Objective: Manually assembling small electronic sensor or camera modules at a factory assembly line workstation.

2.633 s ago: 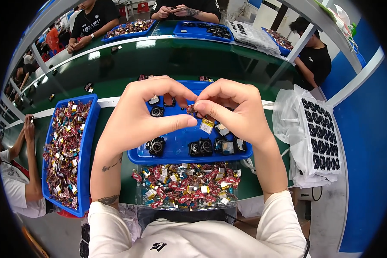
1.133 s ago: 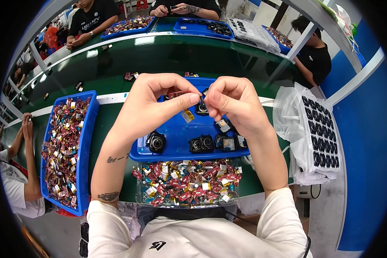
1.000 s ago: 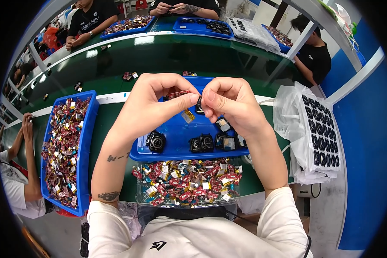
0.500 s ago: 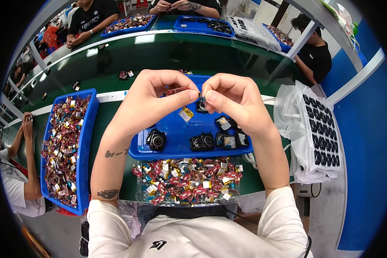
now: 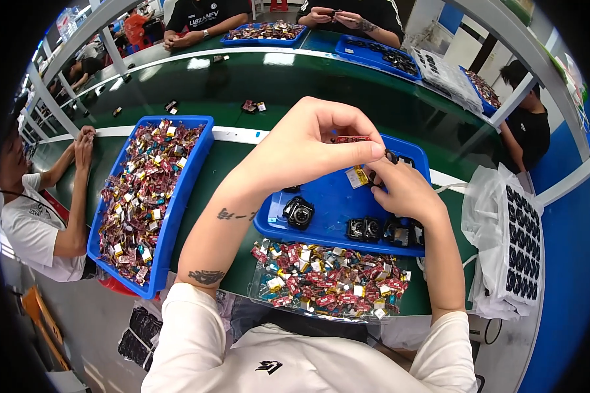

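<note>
My left hand [image 5: 328, 137] is closed, thumb against fingers, around a red circuit board [image 5: 351, 139]. A small battery with yellow tape [image 5: 356, 177] hangs below it. Close under the left fingertips is my right hand [image 5: 406, 187], its fingers bent and partly hidden. A small dark piece shows by its thumb, too covered to name. Both hands are above a blue tray [image 5: 337, 241]. In it lie a round-lensed black camera housing [image 5: 299, 212], a pair of black housings [image 5: 364, 229] and more black housings [image 5: 398, 232] partly behind my right forearm.
A clear tray heaped with red boards and batteries [image 5: 328, 278] lies nearest me. On the left stands a larger blue bin [image 5: 210, 134] of similar parts. White trays of black parts [image 5: 521, 242] are stacked at right. Co-workers sit around the green bench [image 5: 242, 82].
The view has swung left, so the scene shifts right. My right hand has turned and dropped from the fingertip-to-fingertip pinch to below my left fingers. The left hand keeps the board.
</note>
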A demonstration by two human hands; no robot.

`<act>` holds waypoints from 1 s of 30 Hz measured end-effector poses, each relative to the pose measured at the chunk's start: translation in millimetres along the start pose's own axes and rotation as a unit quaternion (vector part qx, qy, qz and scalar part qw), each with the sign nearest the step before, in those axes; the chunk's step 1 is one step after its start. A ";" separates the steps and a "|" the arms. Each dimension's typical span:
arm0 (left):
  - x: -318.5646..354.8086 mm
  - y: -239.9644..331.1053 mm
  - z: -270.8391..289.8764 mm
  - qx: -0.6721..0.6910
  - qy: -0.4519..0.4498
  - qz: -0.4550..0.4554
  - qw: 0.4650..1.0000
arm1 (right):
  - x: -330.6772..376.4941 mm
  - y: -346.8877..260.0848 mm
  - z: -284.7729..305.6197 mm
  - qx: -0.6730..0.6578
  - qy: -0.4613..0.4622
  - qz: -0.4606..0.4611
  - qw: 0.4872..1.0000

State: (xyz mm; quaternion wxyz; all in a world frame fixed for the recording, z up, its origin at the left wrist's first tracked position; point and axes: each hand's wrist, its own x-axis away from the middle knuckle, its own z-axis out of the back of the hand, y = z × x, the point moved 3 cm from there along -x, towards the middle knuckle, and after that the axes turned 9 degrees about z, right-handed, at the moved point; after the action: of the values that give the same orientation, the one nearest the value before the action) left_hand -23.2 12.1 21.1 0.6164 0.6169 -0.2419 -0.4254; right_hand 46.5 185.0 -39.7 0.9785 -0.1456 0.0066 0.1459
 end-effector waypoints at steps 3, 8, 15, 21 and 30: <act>0.1 0.0 0.8 -0.010 0.000 0.001 1.000 | -0.8 11.2 -7.0 0.050 0.047 -0.004 0.998; -1.6 -1.4 -1.1 0.012 0.005 0.025 1.000 | -6.0 32.2 -19.8 0.088 0.032 -0.045 0.995; -4.4 -11.0 -0.3 0.003 0.073 0.018 0.997 | -8.5 19.4 14.0 -0.410 0.172 0.014 0.895; -8.5 -19.6 -13.2 -0.081 0.157 0.025 0.984 | 2.7 -6.5 27.5 -0.555 0.262 0.018 0.789; -9.3 -26.3 -15.4 -0.148 0.233 -0.010 0.961 | 4.2 -21.3 26.8 -0.518 0.300 0.033 0.800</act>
State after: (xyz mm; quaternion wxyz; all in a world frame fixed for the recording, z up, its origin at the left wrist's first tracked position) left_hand -21.4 31.5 -4.1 0.7359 0.6034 -0.0201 -0.3066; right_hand 55.9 174.4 -8.3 0.7010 -0.6669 0.2282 0.1084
